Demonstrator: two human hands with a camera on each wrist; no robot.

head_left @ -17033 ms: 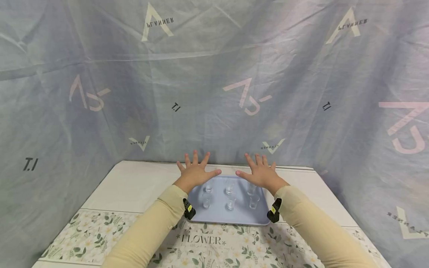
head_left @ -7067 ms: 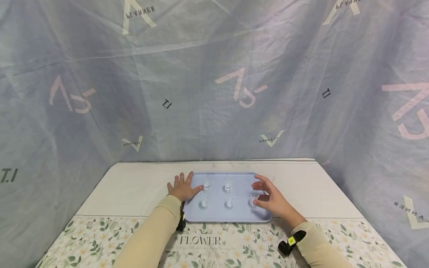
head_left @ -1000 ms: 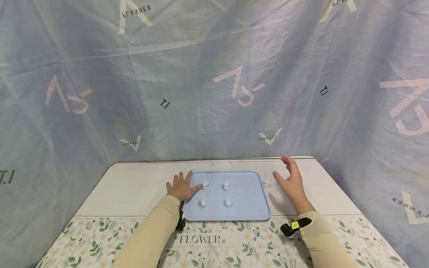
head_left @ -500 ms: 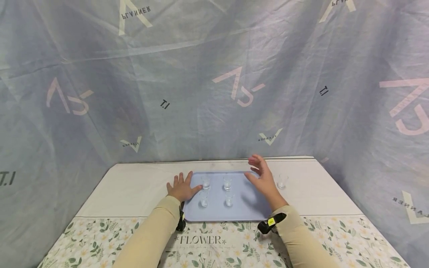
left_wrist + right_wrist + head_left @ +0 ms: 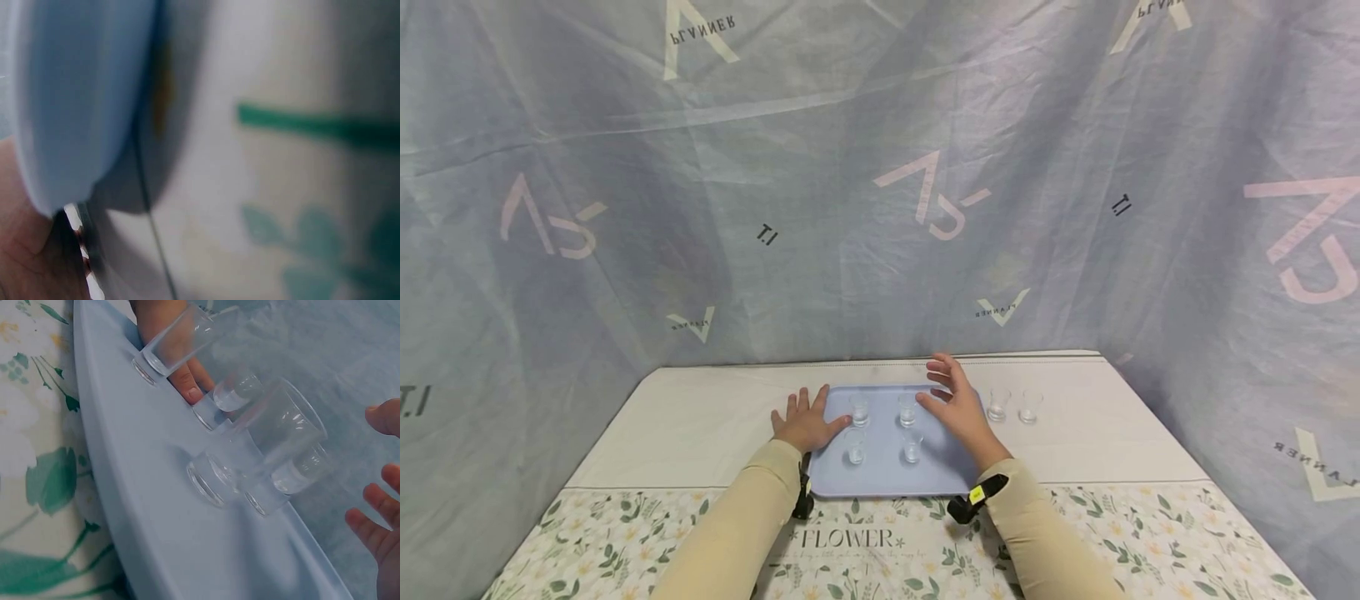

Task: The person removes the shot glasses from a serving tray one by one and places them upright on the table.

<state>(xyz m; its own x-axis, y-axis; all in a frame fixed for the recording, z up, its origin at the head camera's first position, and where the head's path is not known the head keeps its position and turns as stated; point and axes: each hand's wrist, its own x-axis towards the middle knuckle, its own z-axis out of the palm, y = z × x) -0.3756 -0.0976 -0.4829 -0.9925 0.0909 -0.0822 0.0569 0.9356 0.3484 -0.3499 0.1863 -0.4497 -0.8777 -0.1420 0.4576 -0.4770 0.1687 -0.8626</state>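
A pale blue tray (image 5: 880,479) bears several small clear shot glasses in two rows. My left hand (image 5: 805,425) rests at the tray's left edge with fingers spread; the left wrist view shows its palm against the tray rim (image 5: 37,156). Over the tray's right part, my right hand (image 5: 958,410) is held with thumb and fingers apart and nothing between them. Its thumb is near the back middle glass (image 5: 907,412). The front middle glass (image 5: 912,450) stands below it. At the left are a back glass (image 5: 860,412) and a front glass (image 5: 855,450), close to my left thumb.
Two more shot glasses, one nearer (image 5: 997,407) and one farther right (image 5: 1030,408), stand upright on the white tabletop right of the tray. A floral cloth (image 5: 880,571) covers the table's front. Grey printed curtains (image 5: 850,208) hang behind and at both sides.
Two right-hand glasses now stand on the table beside the tray. Over the last second my right hand has moved left, from beside those glasses to above the tray. My left hand has stayed put.
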